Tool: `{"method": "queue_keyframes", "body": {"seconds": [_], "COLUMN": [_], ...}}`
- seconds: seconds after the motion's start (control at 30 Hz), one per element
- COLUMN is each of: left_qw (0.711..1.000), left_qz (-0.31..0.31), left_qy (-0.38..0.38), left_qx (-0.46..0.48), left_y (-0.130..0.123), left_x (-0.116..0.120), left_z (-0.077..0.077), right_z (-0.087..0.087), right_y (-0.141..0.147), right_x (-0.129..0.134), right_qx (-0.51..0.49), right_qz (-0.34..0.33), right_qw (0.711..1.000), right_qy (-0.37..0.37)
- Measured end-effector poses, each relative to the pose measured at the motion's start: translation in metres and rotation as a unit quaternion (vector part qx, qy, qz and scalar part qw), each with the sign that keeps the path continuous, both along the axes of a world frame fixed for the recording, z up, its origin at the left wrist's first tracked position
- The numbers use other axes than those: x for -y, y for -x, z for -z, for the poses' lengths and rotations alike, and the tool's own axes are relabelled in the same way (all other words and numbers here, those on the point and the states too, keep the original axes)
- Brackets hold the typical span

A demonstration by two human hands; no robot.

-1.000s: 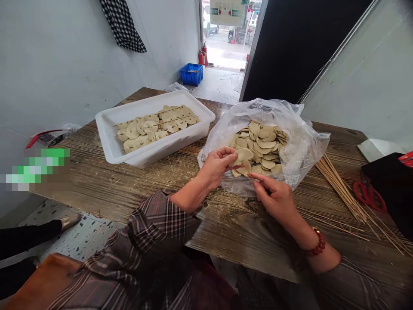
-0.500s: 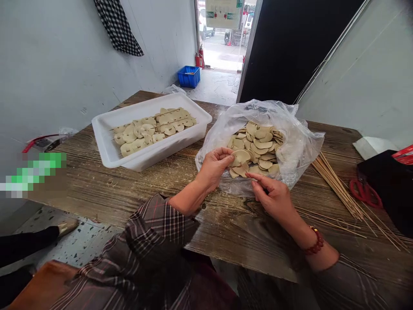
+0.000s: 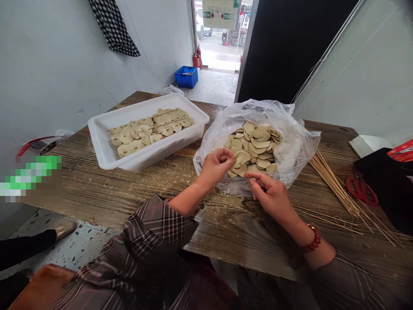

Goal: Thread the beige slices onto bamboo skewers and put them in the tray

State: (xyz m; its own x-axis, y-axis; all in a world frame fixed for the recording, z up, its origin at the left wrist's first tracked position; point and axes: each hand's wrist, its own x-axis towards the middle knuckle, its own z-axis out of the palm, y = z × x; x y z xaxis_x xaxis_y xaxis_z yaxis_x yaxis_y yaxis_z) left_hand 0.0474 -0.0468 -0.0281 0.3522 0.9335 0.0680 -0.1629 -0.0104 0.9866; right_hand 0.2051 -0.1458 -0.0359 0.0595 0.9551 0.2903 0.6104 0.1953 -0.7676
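Observation:
My left hand [image 3: 217, 165] pinches a thin, round beige slice [image 3: 241, 158] by its left edge. The slice looks like tofu or a sliced root; I cannot tell which. Between the fingertips of my right hand [image 3: 272, 191] is a thin wooden skewer [image 3: 245, 171], its tip at the lower edge of the slice. Both hands are over the near rim of a clear plastic bag [image 3: 298, 148], which holds a heap of loose slices [image 3: 258, 142]. To the left, a white plastic tub [image 3: 135, 164] contains several skewers threaded with such slices [image 3: 142, 131].
On the wooden table [image 3: 155, 189], a bundle of bare skewers [image 3: 335, 185] lies at the right beside red-handled scissors [image 3: 361, 191] and a black bag [image 3: 387, 181]. A blue crate [image 3: 187, 77] stands on the floor near the doorway. Another person's foot [image 3: 64, 230] shows at lower left.
The skewer's tip has come up to the slice, and the slice is tilted a little differently. The whole view has shifted slightly.

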Motion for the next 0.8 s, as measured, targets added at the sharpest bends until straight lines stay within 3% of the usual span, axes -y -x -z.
{"method": "queue_keyframes", "body": {"seconds": [0.17, 0.37, 0.5, 0.8], "left_qw": [0.998, 0.984, 0.981, 0.993], "left_qz": [0.055, 0.118, 0.163, 0.079], "left_qy": [0.006, 0.116, 0.101, 0.071], "left_qx": [-0.004, 0.073, 0.042, 0.046], "left_y": [-0.003, -0.002, -0.001, 0.005], "left_x": [0.006, 0.008, 0.009, -0.001], "left_z": [-0.002, -0.005, -0.005, -0.007], "right_z": [-0.001, -0.003, -0.006, -0.007], "right_y": [0.0, 0.001, 0.003, 0.004], "right_x": [-0.001, 0.0, 0.001, 0.002], "right_qx": [-0.043, -0.095, -0.082, -0.078], "right_qz": [0.002, 0.006, 0.0, -0.003], "right_qw": [0.999, 0.995, 0.996, 0.997], "right_qy": [0.021, 0.033, 0.028, 0.03]}}
